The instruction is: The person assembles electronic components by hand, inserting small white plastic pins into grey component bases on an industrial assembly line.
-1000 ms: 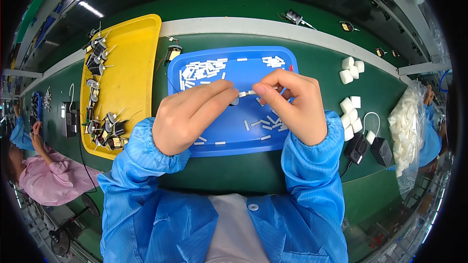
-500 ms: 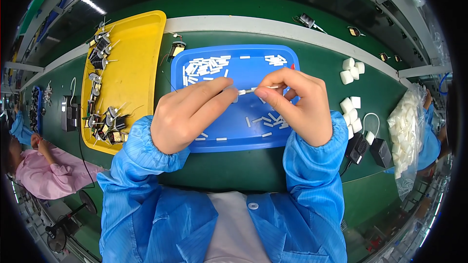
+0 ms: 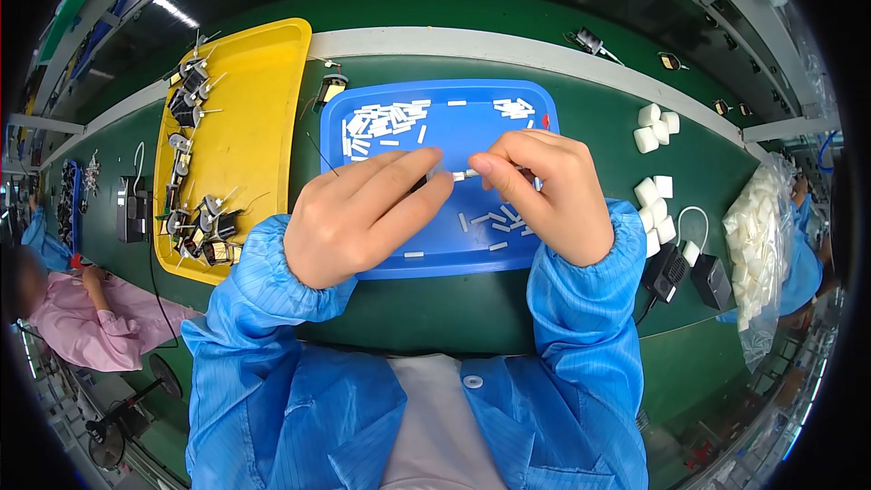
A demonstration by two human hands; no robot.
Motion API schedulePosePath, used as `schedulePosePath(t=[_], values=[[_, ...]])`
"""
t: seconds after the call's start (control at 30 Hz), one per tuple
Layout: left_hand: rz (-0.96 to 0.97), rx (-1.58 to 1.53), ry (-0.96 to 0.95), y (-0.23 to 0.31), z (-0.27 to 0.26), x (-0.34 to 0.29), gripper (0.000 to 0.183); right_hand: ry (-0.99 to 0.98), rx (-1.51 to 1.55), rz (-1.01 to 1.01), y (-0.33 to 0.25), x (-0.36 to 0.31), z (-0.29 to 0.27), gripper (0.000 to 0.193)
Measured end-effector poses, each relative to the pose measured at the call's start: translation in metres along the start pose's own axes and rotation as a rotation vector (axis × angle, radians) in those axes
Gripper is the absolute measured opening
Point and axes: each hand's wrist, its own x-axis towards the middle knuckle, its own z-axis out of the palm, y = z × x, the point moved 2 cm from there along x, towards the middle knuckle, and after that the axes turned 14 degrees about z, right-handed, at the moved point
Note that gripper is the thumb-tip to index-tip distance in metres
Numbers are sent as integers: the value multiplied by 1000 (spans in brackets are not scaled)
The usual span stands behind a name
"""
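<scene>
Over the blue tray (image 3: 435, 269) my two hands meet fingertip to fingertip. My left hand (image 3: 358, 213) is closed, palm down, round a small part with a pale disc (image 3: 437, 172); most of it is hidden under the fingers. A thin white stem (image 3: 464, 174) bridges the gap between the hands. My right hand (image 3: 553, 191) pinches the far end of that stem between thumb and forefinger. Short white tubes (image 3: 386, 120) lie heaped in the tray's far left, with more in its far right corner and others (image 3: 499, 220) scattered near my right hand.
To the left stands a yellow tray (image 3: 259, 82) with several small motor-like assemblies (image 3: 209, 227). Another such assembly (image 3: 332, 88) lies between the trays. White foam-like blocks (image 3: 655, 209), black adapters (image 3: 667, 272) and a clear bag of white blocks (image 3: 762, 245) are at right. A person in pink (image 3: 100, 318) sits at left.
My right fingertips have shifted slightly along the white stem, and the rod that stuck out past them no longer shows. A thin dark wire now stands out above my left hand.
</scene>
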Motion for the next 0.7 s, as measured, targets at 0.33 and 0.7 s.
schedulePosePath(t=[0.33, 0.7], values=[[-22, 1, 48, -5, 0, -6, 29, -41, 222, 67, -7, -3, -13, 10], [30, 5, 110, -2, -12, -1, 30, -103, 311, 35, -18, -11, -16, 13]])
